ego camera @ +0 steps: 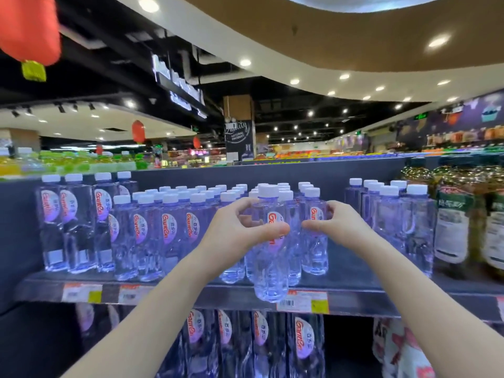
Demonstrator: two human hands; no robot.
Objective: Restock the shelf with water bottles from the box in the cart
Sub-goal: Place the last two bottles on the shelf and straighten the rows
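My left hand [240,227] grips a clear water bottle [270,274] with a white cap and a red-lettered label, held upright in front of the shelf edge [191,294]; its base hangs slightly below the shelf lip. My right hand [336,223] holds a second bottle [315,241] standing at the front of the shelf row. Many alike bottles [174,230] stand in rows on the shelf. The box and the cart are out of view.
Taller square water bottles [71,222] stand at the shelf's left. Dark-labelled bottles [458,222] fill the right end. A bare gap [343,268] lies right of my right hand. More water bottles [261,342] sit on the lower shelf. Price tags [302,301] line the edge.
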